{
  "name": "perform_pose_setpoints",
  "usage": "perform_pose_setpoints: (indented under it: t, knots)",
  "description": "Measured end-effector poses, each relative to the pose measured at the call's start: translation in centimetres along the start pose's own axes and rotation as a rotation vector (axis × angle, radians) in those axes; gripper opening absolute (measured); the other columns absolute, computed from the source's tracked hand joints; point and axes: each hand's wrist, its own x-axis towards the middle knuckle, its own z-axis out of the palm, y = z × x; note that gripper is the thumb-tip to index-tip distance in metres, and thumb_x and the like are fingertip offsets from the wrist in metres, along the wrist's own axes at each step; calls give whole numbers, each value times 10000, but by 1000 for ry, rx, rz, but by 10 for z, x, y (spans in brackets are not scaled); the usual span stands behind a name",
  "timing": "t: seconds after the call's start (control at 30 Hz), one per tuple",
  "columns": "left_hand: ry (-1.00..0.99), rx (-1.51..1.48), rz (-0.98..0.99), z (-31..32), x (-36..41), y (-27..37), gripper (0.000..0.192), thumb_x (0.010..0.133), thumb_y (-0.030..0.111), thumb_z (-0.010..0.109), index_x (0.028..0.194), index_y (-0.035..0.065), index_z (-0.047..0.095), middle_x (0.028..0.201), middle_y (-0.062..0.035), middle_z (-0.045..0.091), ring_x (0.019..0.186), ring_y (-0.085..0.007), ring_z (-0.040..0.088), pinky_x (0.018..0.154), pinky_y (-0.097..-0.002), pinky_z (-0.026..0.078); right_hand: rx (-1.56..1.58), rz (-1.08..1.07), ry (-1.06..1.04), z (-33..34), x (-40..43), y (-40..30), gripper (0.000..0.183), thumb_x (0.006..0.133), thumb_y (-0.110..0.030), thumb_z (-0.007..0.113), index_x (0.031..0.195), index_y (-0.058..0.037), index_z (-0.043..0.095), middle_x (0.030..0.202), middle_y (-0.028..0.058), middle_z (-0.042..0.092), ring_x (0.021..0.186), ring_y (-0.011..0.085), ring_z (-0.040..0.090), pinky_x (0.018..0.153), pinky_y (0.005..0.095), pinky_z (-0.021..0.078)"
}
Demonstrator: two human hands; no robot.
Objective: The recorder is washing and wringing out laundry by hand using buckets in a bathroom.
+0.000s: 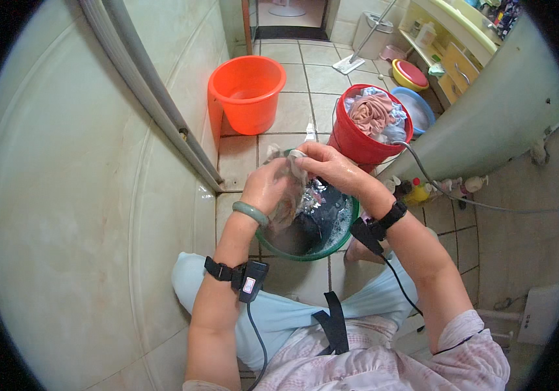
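Both hands hold a wet, thin, light-coloured cloth (286, 205) above a green basin (304, 256) on the floor. My left hand (268, 188) grips the cloth's left part; a green bangle circles that wrist. Pinched between the thumb and fingers of my right hand (328, 163) is a pale upper edge of the same cloth. Its lower part hangs toward the basin; where it ends I cannot tell. Dark sudsy water and dark fabric (308, 229) lie in the basin. Beyond it, to the right, a red bucket (350, 134) is heaped with pink and pale blue cloth (372, 115).
An orange bucket (255, 110) stands ahead by the left wall. A grey hose (421, 168) runs from the red bucket to the right. Bottles (418, 193) line the right side. Farther off are a blue basin (418, 110), a flat mop (349, 63) and a bin (372, 36).
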Motion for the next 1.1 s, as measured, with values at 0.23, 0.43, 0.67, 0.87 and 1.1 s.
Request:
perform_pose_setpoints:
  t: [0.23, 0.43, 0.67, 0.87, 1.1]
  knots:
    - [38, -822, 82, -4, 2, -10, 188, 868, 122, 535, 998, -14, 539, 978, -13, 569, 894, -87, 519, 791, -235, 440, 4, 191, -24, -3, -4, 64, 254, 881, -260, 545, 1070, -92, 554, 880, -55, 530, 769, 48, 461, 666, 210, 396]
    - [-126, -276, 271, 19, 1, -25, 427, 799, 74, 555, 1208, 3, 452, 1197, -123, 512, 1057, -210, 513, 922, -298, 398, 17, 47, -38, 2, -7, 50, 369, 870, -250, 538, 1162, -25, 547, 903, 2, 572, 854, 99, 511, 774, 246, 416]
    - [6, -29, -44, 3, 0, -7, 313, 753, 124, 589, 1046, 14, 574, 950, -172, 617, 870, -306, 594, 785, -356, 459, -92, -76, -104, 16, 9, 84, 441, 789, -128, 591, 1191, -40, 432, 1070, 39, 531, 993, 131, 484, 884, 290, 406]
    - [2, -772, 113, 0, -8, 8, 142, 872, 60, 536, 992, 14, 594, 892, 20, 589, 808, -52, 531, 708, -200, 439, -576, -40, -153, 21, -1, 149, 314, 764, -145, 586, 1068, -64, 593, 1019, 141, 624, 970, 240, 574, 864, 345, 427]
    - [217, -848, 124, -27, -16, 5, 136, 881, 83, 550, 996, 30, 601, 886, 11, 598, 822, -63, 537, 747, -204, 440, -721, 154, 30, -29, -9, 112, 238, 772, -121, 524, 992, -64, 596, 902, 169, 635, 834, 286, 607, 740, 371, 466]
